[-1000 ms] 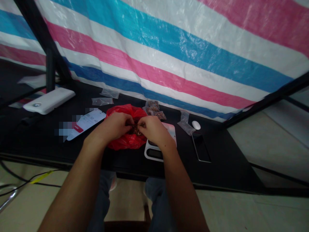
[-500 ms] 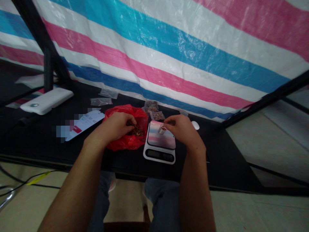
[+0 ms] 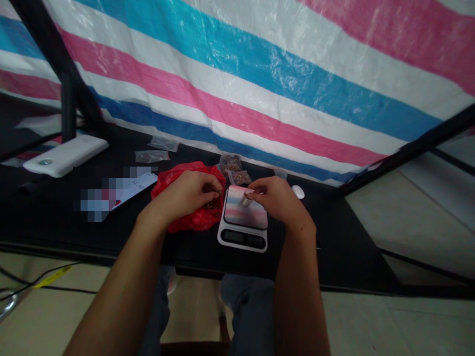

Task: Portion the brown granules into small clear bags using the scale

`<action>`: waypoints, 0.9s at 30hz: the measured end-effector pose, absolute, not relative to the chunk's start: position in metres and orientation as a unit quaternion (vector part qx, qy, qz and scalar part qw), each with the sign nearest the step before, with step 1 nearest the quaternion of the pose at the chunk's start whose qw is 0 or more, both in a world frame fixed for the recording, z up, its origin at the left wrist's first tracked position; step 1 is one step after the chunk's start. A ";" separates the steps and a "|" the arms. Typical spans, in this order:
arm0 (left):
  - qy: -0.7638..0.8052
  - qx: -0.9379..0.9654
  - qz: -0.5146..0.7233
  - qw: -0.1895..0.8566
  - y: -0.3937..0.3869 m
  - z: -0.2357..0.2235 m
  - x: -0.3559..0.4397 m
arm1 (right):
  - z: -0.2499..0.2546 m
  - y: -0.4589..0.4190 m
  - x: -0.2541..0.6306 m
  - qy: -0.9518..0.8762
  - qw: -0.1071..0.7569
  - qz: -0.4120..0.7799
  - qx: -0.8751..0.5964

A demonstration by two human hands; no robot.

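Note:
My left hand (image 3: 184, 194) rests at the mouth of a red plastic bag (image 3: 189, 220), its fingers curled at the opening over a heap of small brown pieces (image 3: 213, 204). My right hand (image 3: 276, 199) hovers over a white digital kitchen scale (image 3: 242, 232), its fingertips at the rim of a small white cup (image 3: 246, 199) standing on the scale's platform. The cup's inside is hidden from this angle. I cannot tell whether the right fingers pinch anything.
Behind the bag lie small clear bags of brown pieces (image 3: 230, 162) and flattened clear bags (image 3: 152, 156). A white computer mouse (image 3: 297, 192) and a white power bank (image 3: 65, 155) sit on the black table (image 3: 326, 247). A striped tarpaulin (image 3: 237, 84) hangs behind.
Across the frames, my right hand has moved off the bag and over the scale, uncovering it, and its fingers now reach the cup. My left hand stays at the bag's mouth.

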State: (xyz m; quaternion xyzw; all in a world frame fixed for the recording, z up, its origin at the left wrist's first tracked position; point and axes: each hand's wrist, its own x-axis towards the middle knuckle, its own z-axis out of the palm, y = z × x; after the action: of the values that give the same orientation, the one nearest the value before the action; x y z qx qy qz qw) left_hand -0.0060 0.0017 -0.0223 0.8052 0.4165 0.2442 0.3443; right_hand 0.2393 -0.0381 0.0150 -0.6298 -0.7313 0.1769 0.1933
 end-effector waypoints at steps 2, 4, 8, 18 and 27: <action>0.404 0.803 0.254 0.358 0.002 -0.018 0.002 | 0.016 -0.039 0.243 -0.719 0.224 0.165 -0.636; 0.389 0.811 0.260 0.350 0.004 -0.014 0.014 | 0.017 -0.039 0.248 -0.702 0.270 0.142 -0.644; 0.334 0.858 0.260 0.289 0.012 -0.005 0.046 | 0.020 -0.039 0.257 -0.673 0.339 0.136 -0.643; 0.301 0.914 0.177 0.205 0.026 -0.017 0.084 | 0.018 -0.039 0.266 -0.660 0.366 0.174 -0.633; 0.300 0.911 0.184 0.216 0.017 -0.012 0.084 | 0.019 -0.043 0.266 -0.658 0.373 0.190 -0.626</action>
State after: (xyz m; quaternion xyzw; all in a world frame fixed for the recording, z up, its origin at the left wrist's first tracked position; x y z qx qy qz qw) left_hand 0.0844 0.0167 -0.0118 0.9107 0.3002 0.1840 0.2158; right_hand 0.2656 -0.0429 0.0194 -0.6263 -0.6580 0.1895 0.3726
